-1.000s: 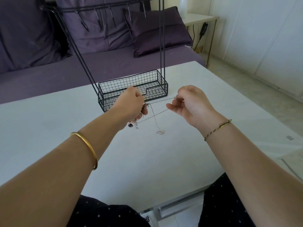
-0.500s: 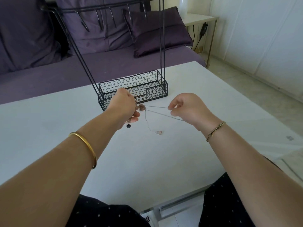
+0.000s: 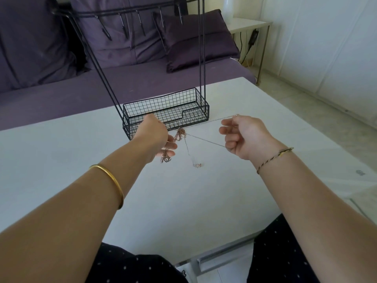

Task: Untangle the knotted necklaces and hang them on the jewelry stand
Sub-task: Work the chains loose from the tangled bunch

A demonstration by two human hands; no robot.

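left grip (image 3: 157, 139) pinches necklace knot (image 3: 180, 133) | right grip (image 3: 244, 137) curled round taut chain (image 3: 206, 140) | jewelry stand (image 3: 205, 111) near tabletop (image 3: 204, 201) far edge

Bare forearms — gold bangle (image 3: 114, 181), braided bracelet (image 3: 274, 159), dotted dark trousers (image 3: 130, 266).

White matte desk (image 3: 204, 201) fills the foreground. Behind it, a purple upholstered sofa (image 3: 81, 88) with dark purple square cushions (image 3: 193, 41) propped on it. Far right: small white side table on thin metal legs (image 3: 251, 24), with a black power adapter (image 3: 254, 35) hanging beside it. White panelled wall (image 3: 326, 48); pale tiled floor (image 3: 295, 103). Light is soft and even.
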